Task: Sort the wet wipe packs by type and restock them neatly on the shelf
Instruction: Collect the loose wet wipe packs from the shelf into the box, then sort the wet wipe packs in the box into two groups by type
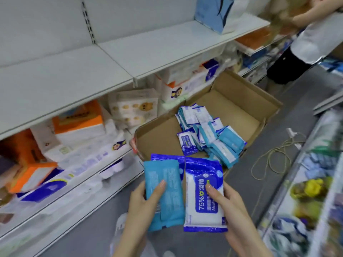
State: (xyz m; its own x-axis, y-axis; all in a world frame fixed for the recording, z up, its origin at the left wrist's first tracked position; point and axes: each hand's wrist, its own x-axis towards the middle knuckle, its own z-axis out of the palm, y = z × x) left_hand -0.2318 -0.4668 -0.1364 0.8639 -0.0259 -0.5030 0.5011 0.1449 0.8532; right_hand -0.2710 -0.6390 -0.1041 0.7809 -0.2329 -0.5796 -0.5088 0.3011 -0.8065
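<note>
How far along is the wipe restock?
Done: little to see; the bare white shelf in view holds no wipe packs. In hand: the left hand grips a light blue pack and the right hand grips a 75% alcohol pack, held side by side as if sorting. Left: a mixed pile of packs lies in the cardboard box.

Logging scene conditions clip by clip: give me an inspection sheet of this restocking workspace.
Surface: white upper shelf, a blue carton at its far end; grey floor.
Job's things: light blue pack, dark blue pack behind it; 75% alcohol pack; mixed packs in open cardboard box.
Clutter: tissue packs jumbled on lower shelf.
Hands: left hand grips the two packs; right hand grips the alcohol pack.
Cables: loose cord on floor, right of box.
Surroundings: second person upper right; blurred shelving at right.
</note>
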